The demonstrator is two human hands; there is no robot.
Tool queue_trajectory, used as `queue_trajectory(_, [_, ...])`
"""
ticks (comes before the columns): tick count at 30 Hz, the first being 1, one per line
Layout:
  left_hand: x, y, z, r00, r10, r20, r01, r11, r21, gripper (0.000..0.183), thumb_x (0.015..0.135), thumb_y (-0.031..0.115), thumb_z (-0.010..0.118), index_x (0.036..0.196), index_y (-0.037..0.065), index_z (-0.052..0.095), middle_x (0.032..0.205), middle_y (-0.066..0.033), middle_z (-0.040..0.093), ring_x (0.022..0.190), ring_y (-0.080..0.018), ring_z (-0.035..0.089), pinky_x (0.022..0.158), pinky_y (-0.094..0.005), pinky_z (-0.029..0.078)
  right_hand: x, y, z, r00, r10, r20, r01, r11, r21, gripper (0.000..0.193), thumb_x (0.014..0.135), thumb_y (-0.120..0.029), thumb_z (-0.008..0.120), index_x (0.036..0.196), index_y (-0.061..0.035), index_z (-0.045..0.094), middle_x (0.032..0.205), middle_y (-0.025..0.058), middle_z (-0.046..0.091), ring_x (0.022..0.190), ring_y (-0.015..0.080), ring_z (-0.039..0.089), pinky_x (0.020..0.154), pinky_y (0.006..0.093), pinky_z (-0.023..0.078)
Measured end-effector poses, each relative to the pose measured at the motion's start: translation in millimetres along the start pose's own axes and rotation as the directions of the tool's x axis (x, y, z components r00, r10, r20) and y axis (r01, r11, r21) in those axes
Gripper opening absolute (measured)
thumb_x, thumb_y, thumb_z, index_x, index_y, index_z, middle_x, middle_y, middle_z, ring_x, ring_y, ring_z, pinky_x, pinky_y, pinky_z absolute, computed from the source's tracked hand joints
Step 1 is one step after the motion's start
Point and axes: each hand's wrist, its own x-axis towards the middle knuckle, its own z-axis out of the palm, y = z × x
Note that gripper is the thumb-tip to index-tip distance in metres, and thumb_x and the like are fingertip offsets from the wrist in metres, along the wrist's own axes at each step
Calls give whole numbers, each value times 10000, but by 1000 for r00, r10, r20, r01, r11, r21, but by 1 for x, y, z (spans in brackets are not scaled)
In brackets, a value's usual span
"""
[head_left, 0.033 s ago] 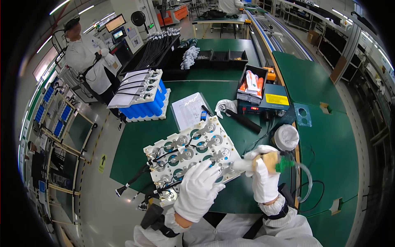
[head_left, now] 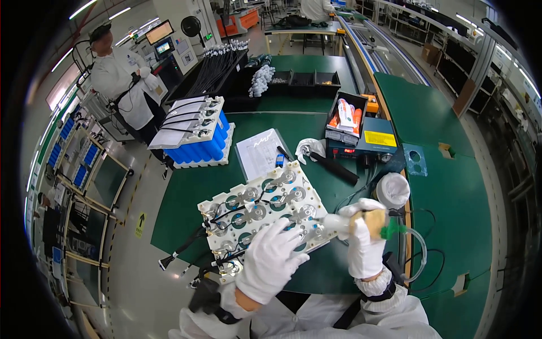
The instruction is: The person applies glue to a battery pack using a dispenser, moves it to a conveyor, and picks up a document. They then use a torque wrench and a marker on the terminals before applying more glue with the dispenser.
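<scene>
A battery module (head_left: pixel 255 213) with a white plastic top plate, round metal terminals and black cables lies in front of me. My left hand (head_left: pixel 272 261), in a white glove, rests on its near part with the fingers stretched out and holds nothing. In my gloved right hand (head_left: pixel 364 246) is a dispensing syringe (head_left: pixel 336 222), a translucent barrel wrapped in a tan band, with a green cap and a clear hose at its rear. Its front end points left over the module's right edge. Whether the tip touches the plate, I cannot tell.
A blue-celled battery pack (head_left: pixel 195 141) stands back left beside a printed sheet (head_left: pixel 261 153). To the right are a black-handled tool (head_left: pixel 337 169), a blue control box (head_left: pixel 377 137), a bin of orange-and-white tubes (head_left: pixel 345 116) and a white-lined cup (head_left: pixel 393 190). A person (head_left: pixel 121 85) stands far left.
The syringe and my right hand have shifted very slightly. My left hand stays on the module.
</scene>
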Motion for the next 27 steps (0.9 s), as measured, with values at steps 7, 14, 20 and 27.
queue_trajectory(7, [50, -104, -41, 920, -144, -363, 222, 957, 184, 363, 883, 388, 564, 990, 56, 664, 1095, -190, 612, 974, -344, 602, 821, -426, 488, 22, -19, 0, 987, -148, -67, 158, 970, 183, 372, 894, -289, 627, 1159, -89, 460, 943, 57, 589, 906, 173, 593, 534, 200, 473])
queue_trajectory(14, [54, -108, -34, 823, -559, 100, 515, 809, 283, 467, 895, 514, 468, 871, 111, 702, 860, -152, 663, 827, -355, 622, 734, -427, 496, 39, -18, 1, 994, -64, -88, 76, 987, 145, 328, 936, -341, 557, 1139, -93, 486, 893, 57, 600, 825, 146, 606, 470, 178, 408])
queue_trajectory(20, [35, -59, -45, 905, -422, -61, 424, 873, 242, 235, 805, 302, 603, 739, 98, 699, 734, -129, 656, 700, -319, 633, 650, -407, 495, 51, -33, 15, 1000, -18, -5, 18, 997, 76, 290, 942, -351, 539, 1059, -88, 504, 827, 66, 602, 743, 140, 602, 447, 186, 398])
queue_trajectory(27, [5, -6, -48, 949, -182, -256, 261, 911, 319, 235, 753, 280, 664, 637, 81, 622, 598, -92, 580, 571, -293, 562, 569, -394, 436, 50, -42, 27, 993, 22, 117, -22, 1000, -1, 383, 899, -482, 555, 988, -112, 510, 786, 36, 575, 714, 136, 578, 435, 182, 355])
